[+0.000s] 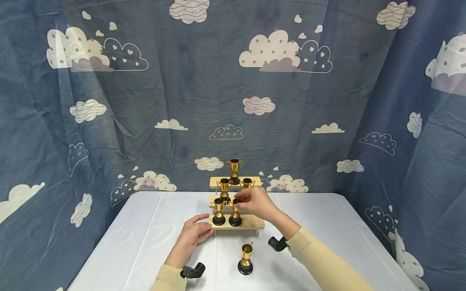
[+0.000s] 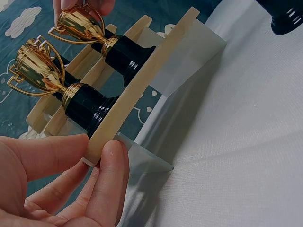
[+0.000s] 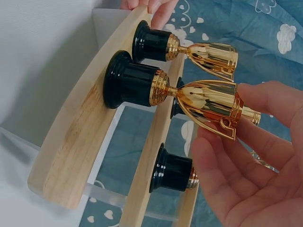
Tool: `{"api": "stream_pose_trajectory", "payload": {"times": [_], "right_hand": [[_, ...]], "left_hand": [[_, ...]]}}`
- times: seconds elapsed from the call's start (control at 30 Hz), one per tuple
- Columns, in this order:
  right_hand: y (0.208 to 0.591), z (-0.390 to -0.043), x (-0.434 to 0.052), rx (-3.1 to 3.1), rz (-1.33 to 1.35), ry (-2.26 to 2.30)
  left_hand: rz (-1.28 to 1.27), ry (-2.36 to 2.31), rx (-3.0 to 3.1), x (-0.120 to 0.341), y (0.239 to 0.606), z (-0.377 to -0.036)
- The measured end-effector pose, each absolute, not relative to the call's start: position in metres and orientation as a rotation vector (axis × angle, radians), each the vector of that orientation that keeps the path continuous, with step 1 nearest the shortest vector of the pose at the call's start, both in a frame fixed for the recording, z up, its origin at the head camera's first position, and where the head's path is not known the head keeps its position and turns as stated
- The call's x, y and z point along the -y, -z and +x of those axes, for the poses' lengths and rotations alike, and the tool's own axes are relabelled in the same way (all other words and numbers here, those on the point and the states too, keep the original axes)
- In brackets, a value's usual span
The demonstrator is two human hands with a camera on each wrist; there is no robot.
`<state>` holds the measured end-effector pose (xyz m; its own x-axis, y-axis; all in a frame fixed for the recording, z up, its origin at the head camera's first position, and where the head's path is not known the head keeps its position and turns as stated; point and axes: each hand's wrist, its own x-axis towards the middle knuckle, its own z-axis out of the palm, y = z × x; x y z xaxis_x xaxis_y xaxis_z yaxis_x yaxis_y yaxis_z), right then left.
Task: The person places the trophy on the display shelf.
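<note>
My right hand (image 1: 260, 204) pinches the rim of a small gold trophy cup (image 3: 208, 99), whose black base rests on the front step of a three-tier wooden stand (image 1: 253, 221). Thumb and fingers of my left hand (image 2: 61, 184) grip the left end of that same step. Just left of the pinched cup, another trophy (image 1: 218, 212) stands upright on the front step. Two more trophies (image 1: 224, 190) are on the middle step, the right one partly hidden behind my right hand. One trophy (image 1: 234, 169) tops the stand.
A single trophy (image 1: 246, 258) stands on the white-covered table (image 1: 145, 250) in front of the stand, between my forearms. Behind the table hangs a blue curtain (image 1: 204, 101) with cloud prints. Clear supports (image 2: 189, 56) hold up the wooden steps.
</note>
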<state>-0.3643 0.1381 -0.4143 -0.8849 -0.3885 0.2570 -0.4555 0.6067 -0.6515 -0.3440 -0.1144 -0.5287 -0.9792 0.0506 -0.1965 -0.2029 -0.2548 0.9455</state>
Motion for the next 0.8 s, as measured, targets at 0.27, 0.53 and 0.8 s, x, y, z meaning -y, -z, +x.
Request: {"api": "stream_pose_trajectory", "payload": {"times": [0.27, 0.53, 0.8], "right_hand": [[0.4151, -0.3662, -0.1379, 2.741, 0.717, -1.134], [0.4151, -0.3671, -0.1386, 2.75, 0.713, -1.128], [0.4171, -0.3679, -0.139, 2.746, 0.707, -1.119]], "left_hand": [[-0.172, -2.373, -1.8, 0.1151, 0.5288, -0.3435], [-0.155, -2.384, -1.788, 0.1149, 0.5279, -0.3425], [-0.144, -2.388, -1.79, 0.1149, 0.5284, -0.3431]]}}
